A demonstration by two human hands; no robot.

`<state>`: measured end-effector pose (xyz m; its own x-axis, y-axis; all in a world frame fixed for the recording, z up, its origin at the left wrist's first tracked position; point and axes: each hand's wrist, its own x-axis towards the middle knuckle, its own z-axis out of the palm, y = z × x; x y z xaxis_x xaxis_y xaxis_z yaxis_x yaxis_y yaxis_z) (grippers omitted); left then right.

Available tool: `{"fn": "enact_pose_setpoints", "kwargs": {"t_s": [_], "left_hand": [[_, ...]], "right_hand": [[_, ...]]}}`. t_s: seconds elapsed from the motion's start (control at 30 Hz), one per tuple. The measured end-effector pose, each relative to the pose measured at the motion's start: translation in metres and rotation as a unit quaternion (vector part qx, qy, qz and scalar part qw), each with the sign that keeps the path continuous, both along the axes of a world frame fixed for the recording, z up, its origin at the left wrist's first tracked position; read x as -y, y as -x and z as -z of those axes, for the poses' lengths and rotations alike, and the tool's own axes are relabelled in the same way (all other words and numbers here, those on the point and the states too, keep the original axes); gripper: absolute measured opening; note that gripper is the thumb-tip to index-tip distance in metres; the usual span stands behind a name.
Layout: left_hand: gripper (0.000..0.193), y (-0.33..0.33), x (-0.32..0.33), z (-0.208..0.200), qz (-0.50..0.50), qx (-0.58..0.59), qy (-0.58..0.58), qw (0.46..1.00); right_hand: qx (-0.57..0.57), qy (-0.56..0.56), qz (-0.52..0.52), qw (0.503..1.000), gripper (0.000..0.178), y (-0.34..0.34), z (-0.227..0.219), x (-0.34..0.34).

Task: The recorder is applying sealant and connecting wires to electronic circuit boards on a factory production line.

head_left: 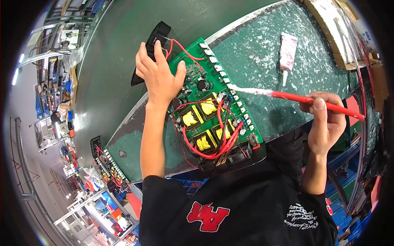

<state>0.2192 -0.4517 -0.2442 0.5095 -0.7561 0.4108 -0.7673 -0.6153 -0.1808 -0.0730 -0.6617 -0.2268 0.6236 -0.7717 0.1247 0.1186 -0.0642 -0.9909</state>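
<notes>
A green circuit board (pixel 191 65) lies on the worktop, with yellow-wound transformers (pixel 208 107), red wires and a row of small white-faced parts (pixel 219 67) along its right edge. My left hand (pixel 160 76) lies over the board's far left corner, fingers stretched apart across a black ribbed part (pixel 158 35) that red wires join to the board. Between thumb and fingers, my right hand (pixel 326 119) grips a slim red stick (pixel 299 98). White paste coats the stick's far end, which meets the row of parts or hovers just above it; I cannot tell which.
A white and red tube (pixel 288 53) with a pointed nozzle lies on the green worktop (pixel 262 45), which is smeared white. At the far right is an open cardboard box (pixel 332 37). Another wired board (pixel 111 164) sits at the left edge. Shelving (pixel 61 45) stands beyond.
</notes>
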Motion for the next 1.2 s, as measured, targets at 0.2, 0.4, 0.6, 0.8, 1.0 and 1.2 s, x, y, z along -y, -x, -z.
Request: {"fn": "enact_pose_setpoints", "kwargs": {"t_s": [0.2,0.4,0.6,0.8,1.0,1.2], "left_hand": [[0.073,-0.001,-0.001,0.001,-0.002,-0.003,0.0,1.0],[0.073,-0.002,-0.001,0.001,-0.001,-0.001,0.0,1.0],[0.072,-0.002,0.0,0.003,0.001,-0.001,0.003,1.0],[0.072,-0.001,0.0,0.003,-0.004,-0.001,0.003,1.0],[0.072,0.001,0.001,0.002,-0.013,-0.019,0.001,1.0],[0.072,0.0,0.0,0.001,-0.01,-0.011,0.001,1.0]], "right_hand": [[0.014,-0.001,0.015,1.0,0.014,0.001,0.001,-0.002],[0.019,0.018,-0.008,1.0,0.011,0.013,0.004,0.0],[0.015,0.048,-0.019,0.999,0.015,0.013,0.003,0.0],[0.009,0.065,-0.062,0.996,0.016,0.023,0.006,0.006],[0.032,0.084,-0.065,0.994,0.01,0.021,0.008,0.004],[0.045,0.1,-0.113,0.988,0.012,0.032,0.004,0.012]]}}
